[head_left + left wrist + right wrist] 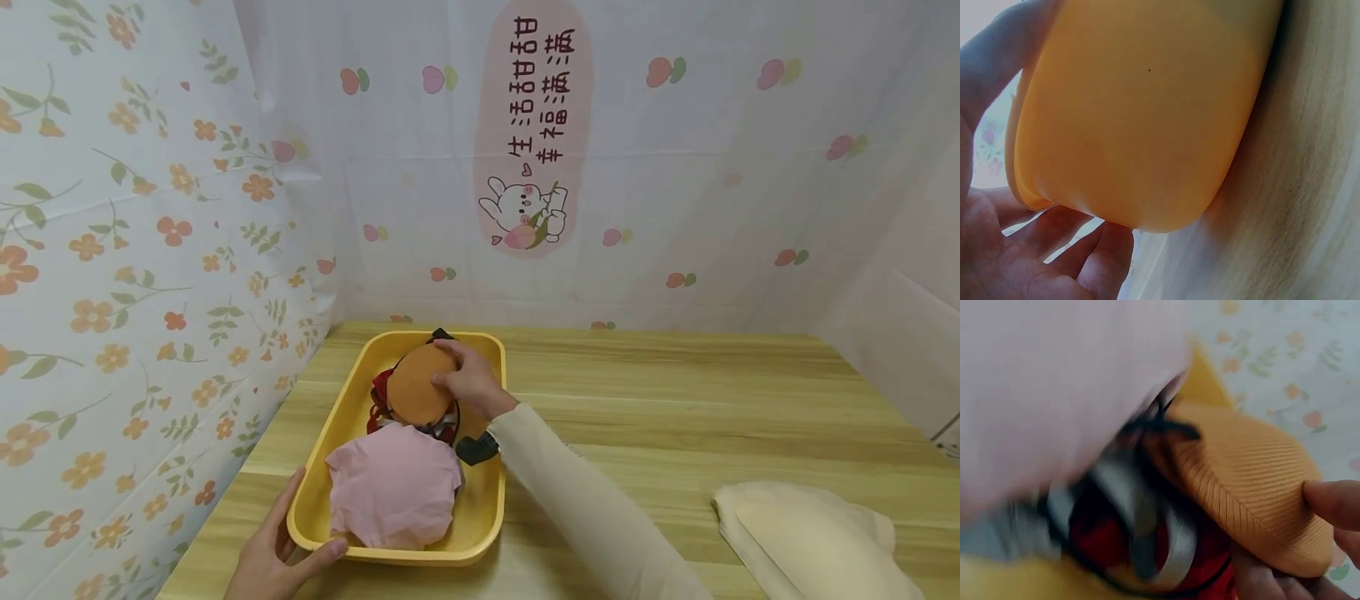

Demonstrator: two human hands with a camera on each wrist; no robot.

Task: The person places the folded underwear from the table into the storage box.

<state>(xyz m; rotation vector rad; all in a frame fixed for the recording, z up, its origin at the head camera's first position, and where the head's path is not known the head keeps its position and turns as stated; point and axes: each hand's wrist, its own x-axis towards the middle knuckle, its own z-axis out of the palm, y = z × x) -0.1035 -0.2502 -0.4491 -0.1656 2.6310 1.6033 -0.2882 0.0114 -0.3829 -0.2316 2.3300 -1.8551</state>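
An orange ribbed knit hat point(417, 390) lies tilted over the far part of a yellow plastic tub point(480, 542). My right hand point(472, 379) pinches its right edge, the thumb on top and the other fingers beneath, as the right wrist view shows. Under the hat is a tangle of red, grey and black things point(1147, 531), partly hidden. Nearer me in the tub lies a pink cloth piece point(393, 487) with a wavy edge. My left hand point(273, 546) grips the tub's near left corner, its thumb at the rim and fingers around the outer wall.
A dark, curved piece point(477, 449) rests at the tub's right side, below my right wrist. Folded beige cloth point(817, 533) lies on the wooden table point(675, 400) at the near right. Patterned white curtains point(420, 167) hang behind and to the left.
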